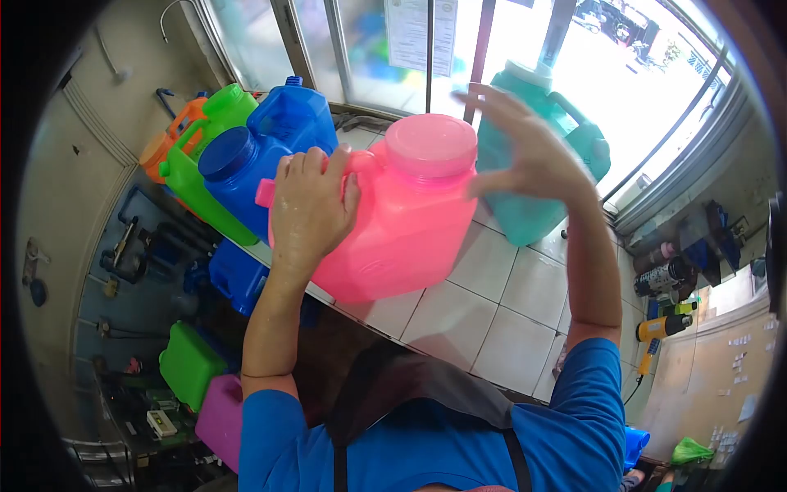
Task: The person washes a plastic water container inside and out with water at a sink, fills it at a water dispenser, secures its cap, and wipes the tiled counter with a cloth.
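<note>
1. Far left, we log an orange jug (187, 115), a green jug (197, 180) and two blue jugs (299, 123) standing close together.
2. Our left hand (311, 209) is curled over the handle of the pink jug (393, 238) — a closed grip.
3. The pink jug, lid on, is at the front edge of the white-tiled counter (492, 328).
4. Our right hand (525, 152), blurred, is spread wide and holds nothing, thumb near the pink jug's right side.
5. Behind it stands a teal jug (520, 209) — contact, we cannot tell.

And there's the dark apron (418, 389), black straps (340, 469) running from its edges, blue T-shirt (430, 451) beneath, short blue sleeves (592, 373) either side of it!
</note>
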Action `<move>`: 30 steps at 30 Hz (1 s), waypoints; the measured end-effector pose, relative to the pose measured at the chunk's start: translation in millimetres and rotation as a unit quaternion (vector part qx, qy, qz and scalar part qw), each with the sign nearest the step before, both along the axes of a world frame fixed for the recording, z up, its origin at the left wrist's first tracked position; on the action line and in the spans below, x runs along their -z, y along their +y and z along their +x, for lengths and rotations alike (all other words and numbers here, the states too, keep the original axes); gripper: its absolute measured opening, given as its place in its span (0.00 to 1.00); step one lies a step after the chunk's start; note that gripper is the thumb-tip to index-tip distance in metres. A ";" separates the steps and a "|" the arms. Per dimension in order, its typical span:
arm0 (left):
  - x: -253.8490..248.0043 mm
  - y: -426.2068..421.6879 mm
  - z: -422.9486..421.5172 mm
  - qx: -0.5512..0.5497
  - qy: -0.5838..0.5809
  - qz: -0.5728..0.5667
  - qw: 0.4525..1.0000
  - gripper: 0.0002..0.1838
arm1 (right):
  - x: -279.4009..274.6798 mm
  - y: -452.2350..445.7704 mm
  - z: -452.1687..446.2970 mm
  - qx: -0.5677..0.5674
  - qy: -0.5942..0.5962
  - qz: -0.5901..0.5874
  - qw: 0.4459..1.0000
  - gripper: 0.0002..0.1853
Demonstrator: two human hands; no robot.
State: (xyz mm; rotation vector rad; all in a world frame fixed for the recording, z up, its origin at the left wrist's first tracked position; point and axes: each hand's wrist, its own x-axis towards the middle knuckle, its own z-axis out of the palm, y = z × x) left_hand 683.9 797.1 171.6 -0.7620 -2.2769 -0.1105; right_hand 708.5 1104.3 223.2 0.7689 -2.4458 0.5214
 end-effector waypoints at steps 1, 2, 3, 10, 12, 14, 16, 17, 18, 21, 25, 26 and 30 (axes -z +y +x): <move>-0.3 -0.9 -0.1 0.000 0.001 -0.001 1.000 0.18 | 4.8 -15.7 -5.8 0.000 0.001 -0.001 1.000 0.50; 0.0 -2.4 0.0 0.008 -0.004 -0.001 1.000 0.18 | 10.8 -29.1 -10.9 0.007 -0.013 0.029 0.999 0.50; 0.4 -3.8 0.3 0.014 -0.009 -0.001 1.000 0.18 | 12.9 -37.9 -14.4 0.012 -0.027 0.060 0.998 0.51; 1.8 -5.0 -4.8 0.011 -0.024 0.014 1.000 0.19 | -14.8 -41.4 -30.1 -0.053 -0.169 0.084 0.981 0.50; 3.2 -6.4 -8.3 0.036 -0.022 0.016 0.999 0.16 | -12.0 -38.8 -29.7 -0.043 -0.184 0.065 0.980 0.51; 2.0 -11.7 -10.4 0.053 -0.028 0.009 0.998 0.16 | -6.0 -36.5 -28.0 -0.051 -0.186 0.039 0.980 0.50; -3.5 -15.3 -10.9 0.069 -0.035 0.001 0.997 0.15 | 1.1 -30.4 -30.6 -0.060 -0.190 0.012 0.980 0.50; -9.4 -17.8 -10.8 0.080 -0.074 -0.017 0.994 0.15 | 6.0 -25.0 -35.3 -0.072 -0.197 -0.051 0.977 0.45; -15.5 -19.2 -10.2 0.094 -0.111 -0.037 0.989 0.15 | 11.4 -19.3 -39.5 -0.081 -0.200 -0.115 0.970 0.40; -30.5 -25.6 -6.4 0.119 -0.143 -0.041 0.982 0.16 | 25.6 10.0 -56.4 -0.026 -0.198 -0.384 0.902 0.30; -31.9 -38.5 6.4 0.058 -0.142 -0.043 0.987 0.15 | 94.5 29.8 -71.2 0.153 -0.147 -0.426 0.879 0.23; -31.6 -41.6 8.9 0.015 -0.146 -0.029 0.989 0.14 | 150.7 42.9 -84.0 0.208 -0.120 -0.292 0.926 0.22; -32.8 -48.1 7.1 -0.059 -0.167 0.005 0.984 0.14 | 325.8 57.6 -97.1 0.133 -0.360 -0.076 0.920 0.23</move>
